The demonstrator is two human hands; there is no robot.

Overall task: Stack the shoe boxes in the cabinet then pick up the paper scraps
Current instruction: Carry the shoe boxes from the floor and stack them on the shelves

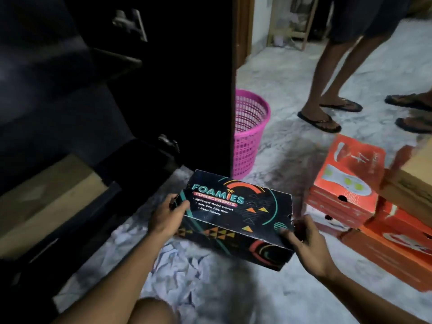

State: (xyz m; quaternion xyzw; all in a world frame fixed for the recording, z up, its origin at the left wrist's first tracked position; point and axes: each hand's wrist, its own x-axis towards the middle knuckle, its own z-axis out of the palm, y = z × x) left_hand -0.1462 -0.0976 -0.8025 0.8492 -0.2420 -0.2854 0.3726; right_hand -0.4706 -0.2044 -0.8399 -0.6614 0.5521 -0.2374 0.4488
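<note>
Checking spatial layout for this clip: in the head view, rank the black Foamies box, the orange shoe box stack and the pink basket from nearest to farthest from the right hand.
1. Black Foamies box: held by the right hand at its right end.
2. Orange shoe box stack: on the floor, just right of the hand.
3. Pink basket: farther back, beside the dark cabinet.

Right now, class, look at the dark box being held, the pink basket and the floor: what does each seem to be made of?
Dark box: printed cardboard, slightly glossy; frayed, dented corners suggest paperboard.
Pink basket: moulded plastic, judging by its uniform colour and perforated lattice wall.
Floor: probably polished marble or marble-look tile; grey veining on white, faint sheen.
</note>
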